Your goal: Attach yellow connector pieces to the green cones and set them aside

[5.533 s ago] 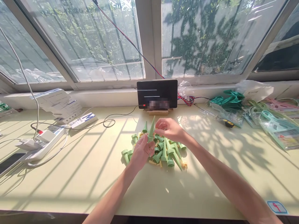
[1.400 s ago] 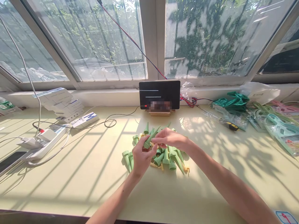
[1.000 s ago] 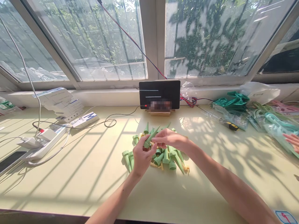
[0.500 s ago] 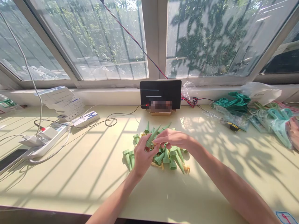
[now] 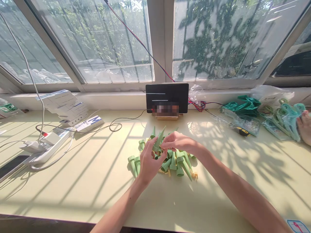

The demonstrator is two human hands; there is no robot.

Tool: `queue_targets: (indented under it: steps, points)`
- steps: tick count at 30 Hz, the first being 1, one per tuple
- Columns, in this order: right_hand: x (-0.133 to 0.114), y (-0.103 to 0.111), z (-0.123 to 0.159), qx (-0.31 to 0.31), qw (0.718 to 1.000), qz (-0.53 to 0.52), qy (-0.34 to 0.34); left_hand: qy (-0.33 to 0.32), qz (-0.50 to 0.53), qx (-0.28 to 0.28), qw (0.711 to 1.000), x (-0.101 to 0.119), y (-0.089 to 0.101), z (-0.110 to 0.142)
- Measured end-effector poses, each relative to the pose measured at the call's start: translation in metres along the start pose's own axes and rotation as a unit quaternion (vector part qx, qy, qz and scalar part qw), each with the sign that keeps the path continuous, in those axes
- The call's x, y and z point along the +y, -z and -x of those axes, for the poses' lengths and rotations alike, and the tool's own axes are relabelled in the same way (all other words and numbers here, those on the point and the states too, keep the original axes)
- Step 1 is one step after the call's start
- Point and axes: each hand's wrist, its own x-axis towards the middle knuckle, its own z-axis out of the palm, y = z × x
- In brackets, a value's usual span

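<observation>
My left hand [image 5: 150, 161] is closed around a green plastic cone spike [image 5: 159, 139], its tip pointing up and slightly right. My right hand [image 5: 177, 141] meets it from the right, thumb and fingers pinched by the cone's wide end; whatever sits between those fingertips is hidden. Beneath and around both hands lies a pile of similar green cones [image 5: 179, 170]. Small yellow plastic pieces [image 5: 194, 175] are mixed among them, some at the pile's right edge. A couple of cones [image 5: 132, 165] rest just left of my left hand.
A black tablet [image 5: 167, 94] stands at the window sill. On the left are white boxes [image 5: 64, 106], a power strip [image 5: 52, 145] with cables and a phone [image 5: 12, 166]. At right, another person's hand [image 5: 305, 126] touches bagged turquoise looped items [image 5: 291, 121].
The held cone has tilted more upright, and my right fingers have closed in at its base. At the far right, the other person's hand and the bagged items have shifted.
</observation>
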Motion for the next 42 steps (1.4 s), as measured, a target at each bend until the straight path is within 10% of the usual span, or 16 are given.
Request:
queue_targets:
  steps: [28,42]
  points:
    - [0.003,-0.009,-0.009,0.017,1.0,0.007,-0.006,0.013,0.01,0.021,1.0,-0.007,0.0,0.0]
    - [-0.01,-0.029,-0.002,0.149,0.972,0.146,0.104,-0.034,-0.012,0.055,0.998,-0.008,-0.001,0.002]
